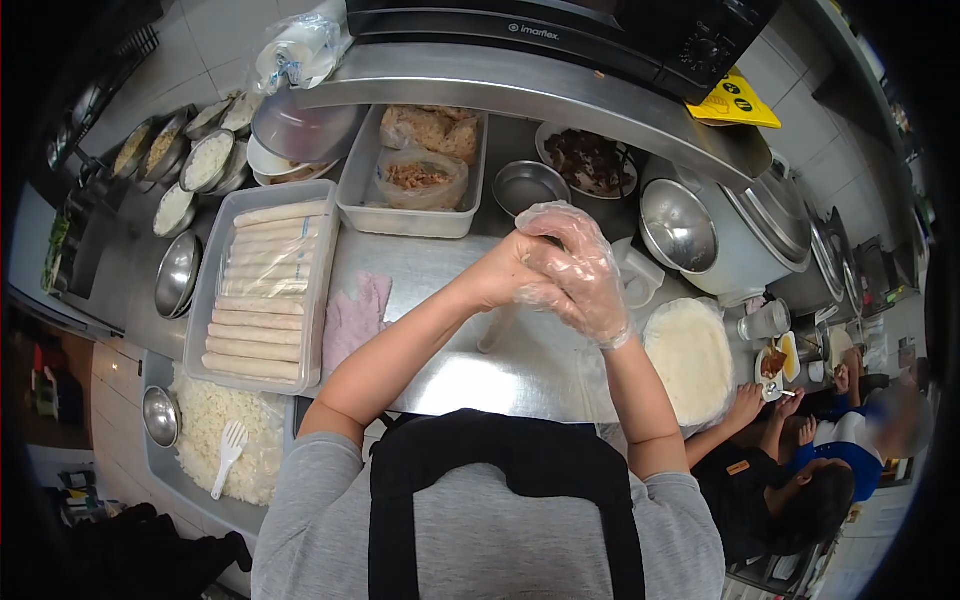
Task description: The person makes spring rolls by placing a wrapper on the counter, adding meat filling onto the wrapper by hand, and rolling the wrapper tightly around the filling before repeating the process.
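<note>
Above the steel counter point(430, 270), my left hand point(503, 272) is bare and closed against my right hand point(578, 270), which wears a clear plastic glove. The two hands press together; what lies between them, if anything, is hidden. Below them a slim pale roll point(497, 328) lies on the counter. To the left, a clear tub point(192, 330) holds a row of pale rolls point(253, 333), part of them under plastic film. A pink cloth point(358, 318) lies beside that tub. On the right is a stack of round white wrappers point(688, 362).
Behind stand a tub point(405, 222) with bagged fillings, a metal bowl point(530, 187), a plate of dark food point(587, 162) and another bowl point(679, 225). A shelf point(450, 85) overhangs them. Lower left is a rice tray point(235, 512) with a white paddle point(231, 458). People sit at the right.
</note>
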### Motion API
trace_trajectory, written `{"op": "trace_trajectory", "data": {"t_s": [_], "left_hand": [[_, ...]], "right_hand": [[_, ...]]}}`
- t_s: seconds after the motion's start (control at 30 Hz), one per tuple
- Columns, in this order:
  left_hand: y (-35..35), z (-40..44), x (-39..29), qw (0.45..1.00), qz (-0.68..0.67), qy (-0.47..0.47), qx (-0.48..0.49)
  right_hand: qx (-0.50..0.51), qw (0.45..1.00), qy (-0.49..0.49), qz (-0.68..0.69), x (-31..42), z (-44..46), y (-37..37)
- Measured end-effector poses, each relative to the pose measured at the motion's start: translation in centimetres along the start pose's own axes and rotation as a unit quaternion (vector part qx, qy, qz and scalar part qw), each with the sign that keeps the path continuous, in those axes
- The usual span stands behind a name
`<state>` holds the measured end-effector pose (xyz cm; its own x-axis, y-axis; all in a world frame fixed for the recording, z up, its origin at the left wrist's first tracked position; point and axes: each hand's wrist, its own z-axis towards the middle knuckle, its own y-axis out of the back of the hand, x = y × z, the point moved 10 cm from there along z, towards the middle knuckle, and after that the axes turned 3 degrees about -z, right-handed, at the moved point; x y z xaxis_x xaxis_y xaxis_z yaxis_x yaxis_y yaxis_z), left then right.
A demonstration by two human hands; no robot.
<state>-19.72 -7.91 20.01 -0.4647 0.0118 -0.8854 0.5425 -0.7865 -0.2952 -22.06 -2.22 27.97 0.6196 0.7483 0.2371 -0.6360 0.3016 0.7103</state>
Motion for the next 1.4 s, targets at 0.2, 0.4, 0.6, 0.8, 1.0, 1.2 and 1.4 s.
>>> {"op": "trace_trajectory", "data": {"t_s": [0.2, 0.4, 0.6, 0.8, 1.0, 1.2, 1.4], "left_hand": [[1.8, -0.3, -1.1, 0.988, 0.090, 0.119, -0.048], [0.5, -0.3, -6.0, 0.997, 0.049, -0.032, -0.057], [-0.1, -0.5, -2.6, 0.996, -0.066, 0.046, 0.042], [1.0, -1.1, -2.4, 0.998, 0.044, 0.017, -0.041], [1.1, -1.0, -2.7, 0.990, 0.075, -0.040, -0.111], [2.2, -1.1, 0.2, 0.986, 0.137, 0.041, -0.087], [1.3, -0.8, -1.7, 0.982, 0.179, -0.029, -0.047]], "right_hand": [[-0.188, 0.928, -0.182, 0.267, -3.6, -3.3, -2.7], [-0.065, 0.833, -0.351, 0.423, -7.1, -8.3, -8.6], [0.128, 0.853, -0.336, 0.379, -5.3, -8.3, -8.9], [-0.164, 0.946, -0.184, 0.211, -2.9, -5.0, 1.5], [-0.085, 0.995, -0.053, -0.004, -0.1, -2.9, 1.2], [-0.028, 0.999, 0.003, -0.027, 0.6, -0.1, 0.7], [-0.029, 0.996, -0.060, 0.056, -1.5, 0.1, 0.1]]}}
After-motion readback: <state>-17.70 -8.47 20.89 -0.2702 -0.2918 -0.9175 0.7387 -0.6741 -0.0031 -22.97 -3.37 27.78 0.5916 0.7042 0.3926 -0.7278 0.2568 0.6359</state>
